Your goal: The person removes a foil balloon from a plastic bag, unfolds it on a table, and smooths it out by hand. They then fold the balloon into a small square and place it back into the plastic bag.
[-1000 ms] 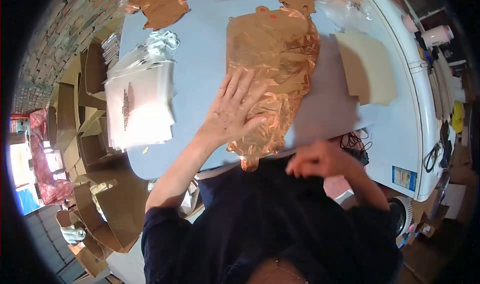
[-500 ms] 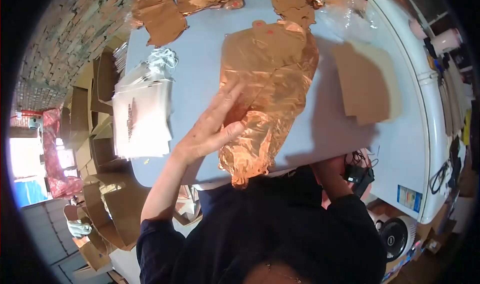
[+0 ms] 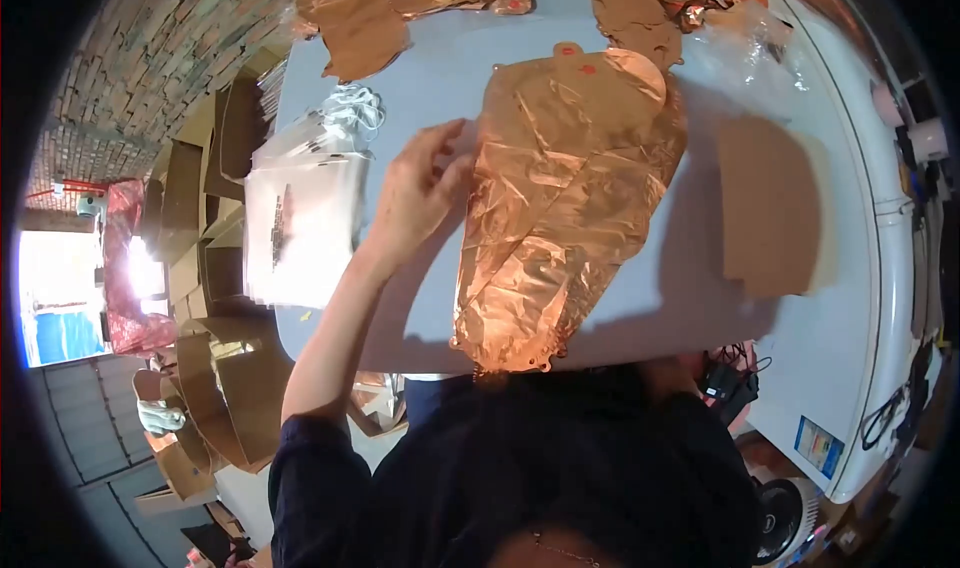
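Note:
A copper-coloured foil sheet (image 3: 570, 198), wrinkled and shaped with small tabs, lies on the pale table (image 3: 420, 298), its lower end at the front edge. My left hand (image 3: 420, 188) is just beside the foil's upper left edge, fingers bent and apart, with nothing in it. My right hand is hidden below the table's front edge; only part of that forearm (image 3: 668, 378) shows. Left of my left hand sits a stack of clear plastic bags (image 3: 305, 228) with white strings (image 3: 355, 108) above it.
More copper foil pieces (image 3: 365, 33) lie along the far edge. Clear plastic wrap (image 3: 750, 53) is at the back right, above brown card sheets (image 3: 770, 208). Cardboard boxes (image 3: 235, 388) stand left of the table; a fan (image 3: 785, 518) is at the lower right.
My left hand has lifted off the foil and moved up and left of it, its fingers now bent. The foil lies flatter, and the whole view has shifted slightly.

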Tool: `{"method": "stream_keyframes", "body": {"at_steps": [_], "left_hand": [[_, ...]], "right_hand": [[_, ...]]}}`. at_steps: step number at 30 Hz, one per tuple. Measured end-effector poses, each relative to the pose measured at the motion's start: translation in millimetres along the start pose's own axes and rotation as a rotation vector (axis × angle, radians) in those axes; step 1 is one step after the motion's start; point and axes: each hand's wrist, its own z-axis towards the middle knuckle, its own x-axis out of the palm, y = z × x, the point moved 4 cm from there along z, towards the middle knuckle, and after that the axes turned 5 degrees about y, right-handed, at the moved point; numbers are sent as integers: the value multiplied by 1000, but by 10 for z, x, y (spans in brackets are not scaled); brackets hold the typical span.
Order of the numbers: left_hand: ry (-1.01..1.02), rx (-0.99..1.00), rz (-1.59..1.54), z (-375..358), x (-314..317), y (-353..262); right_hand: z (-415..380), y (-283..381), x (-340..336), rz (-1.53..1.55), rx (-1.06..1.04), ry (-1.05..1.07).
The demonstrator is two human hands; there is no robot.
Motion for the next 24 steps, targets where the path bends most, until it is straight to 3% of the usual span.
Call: {"method": "stream_keyframes", "body": {"at_steps": [6, 12, 16, 19, 22, 24], "left_hand": [[-122, -15, 307, 655, 40, 91], [-62, -184, 372, 1030, 237, 114], [-50, -187, 406, 1092, 255, 248], [-88, -159, 380, 1067, 240, 224], [13, -258, 367, 896, 142, -9], [-94, -181, 432, 800, 132, 129]], "right_hand": [[9, -46, 30, -39, -17, -10], [42, 5, -3, -88, -57, -20], [-59, 5, -91, -186, -165, -28], [-329, -8, -214, -378, -398, -61], [-865, 72, -431, -705, -758, -144], [-1442, 243, -808, -703, -935, -134]]}}
